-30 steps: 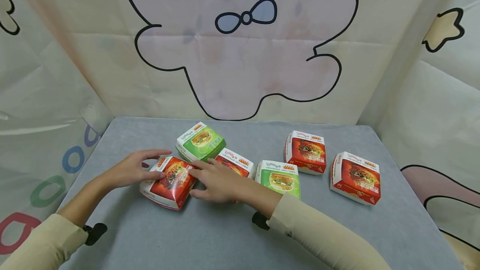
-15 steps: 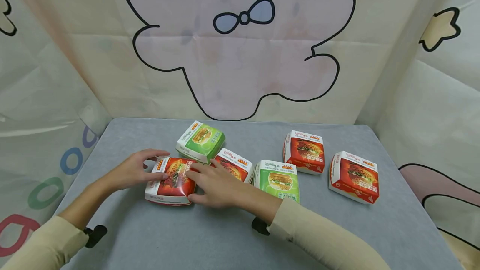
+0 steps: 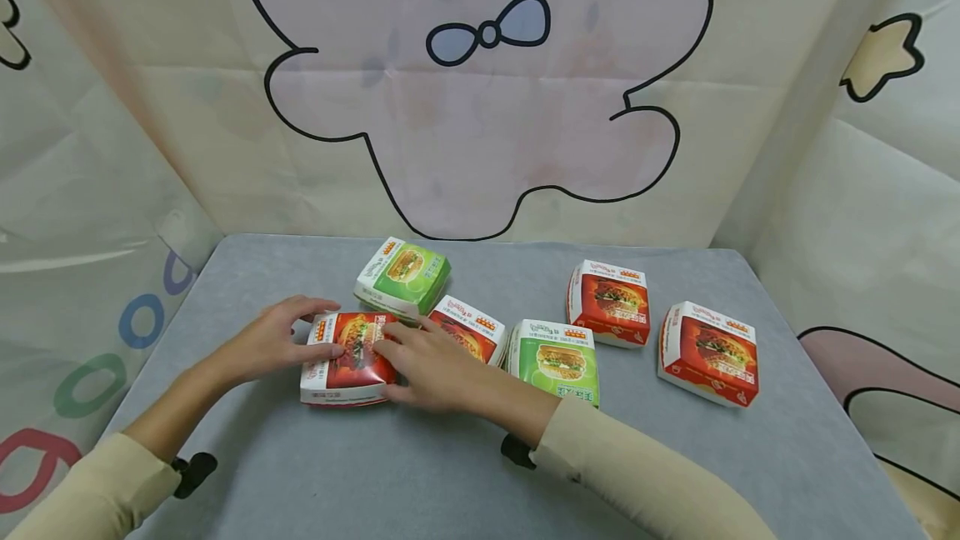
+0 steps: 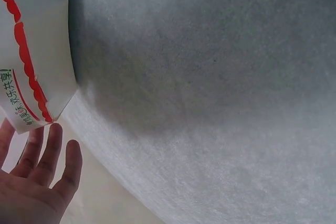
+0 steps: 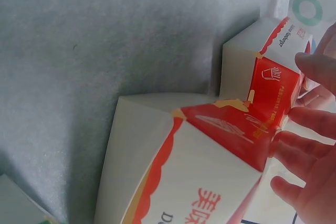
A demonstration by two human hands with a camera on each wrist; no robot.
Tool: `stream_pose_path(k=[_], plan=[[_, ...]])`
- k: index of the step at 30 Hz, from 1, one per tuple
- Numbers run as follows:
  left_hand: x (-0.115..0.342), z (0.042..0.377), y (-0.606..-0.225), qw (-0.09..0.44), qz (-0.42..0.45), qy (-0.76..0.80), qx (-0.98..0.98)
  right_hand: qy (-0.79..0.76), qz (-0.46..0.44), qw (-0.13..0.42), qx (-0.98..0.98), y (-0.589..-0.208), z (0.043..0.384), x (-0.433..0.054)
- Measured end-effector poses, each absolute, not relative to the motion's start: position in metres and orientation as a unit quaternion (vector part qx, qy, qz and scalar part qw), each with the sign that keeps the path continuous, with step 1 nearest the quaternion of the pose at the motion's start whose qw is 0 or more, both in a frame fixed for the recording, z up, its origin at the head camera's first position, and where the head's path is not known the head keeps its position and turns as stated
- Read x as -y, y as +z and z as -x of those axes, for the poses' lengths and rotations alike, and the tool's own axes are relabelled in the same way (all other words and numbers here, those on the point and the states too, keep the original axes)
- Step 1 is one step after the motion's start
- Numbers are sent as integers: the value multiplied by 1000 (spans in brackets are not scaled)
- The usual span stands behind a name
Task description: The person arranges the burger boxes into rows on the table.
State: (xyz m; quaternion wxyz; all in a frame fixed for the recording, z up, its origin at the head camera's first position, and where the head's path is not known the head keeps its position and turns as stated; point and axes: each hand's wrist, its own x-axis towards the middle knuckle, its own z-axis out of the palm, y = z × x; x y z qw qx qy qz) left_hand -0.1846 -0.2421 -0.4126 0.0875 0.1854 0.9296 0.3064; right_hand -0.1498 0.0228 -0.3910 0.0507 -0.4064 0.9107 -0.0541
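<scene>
A red-and-white burger box (image 3: 352, 357) lies on the left half of the table between both hands. My left hand (image 3: 281, 336) is at its left side, thumb on the lid and index finger by the back corner. In the left wrist view that hand's fingers (image 4: 51, 153) reach fairly straight to the carton's edge. From the right, my right hand (image 3: 435, 365) touches the same box with outstretched fingertips. A second red box (image 3: 480, 327) is partly hidden behind the right hand. Just beyond stands a green burger box (image 3: 408, 273).
Right of my hand sits another green box (image 3: 558, 361). Two more red boxes, one farther back (image 3: 611, 307) and one at the right (image 3: 708, 357), rest on the grey table cover (image 3: 420, 473). Cartoon-printed cloth (image 3: 480, 123) hangs behind and at both sides.
The red box between my hands has turned counterclockwise, so its front edge lies straight, and has slid slightly right. The green box behind it has shifted slightly back.
</scene>
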Motion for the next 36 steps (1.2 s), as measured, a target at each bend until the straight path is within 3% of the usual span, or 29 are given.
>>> stream_pose_path(k=[9, 36], plan=[[242, 183, -413, 72, -193, 299, -932, -36, 430, 10, -902, -393, 153, -24], [250, 188, -419, 122, -242, 380, -885, -38, 421, 26, -906, -390, 161, -31]])
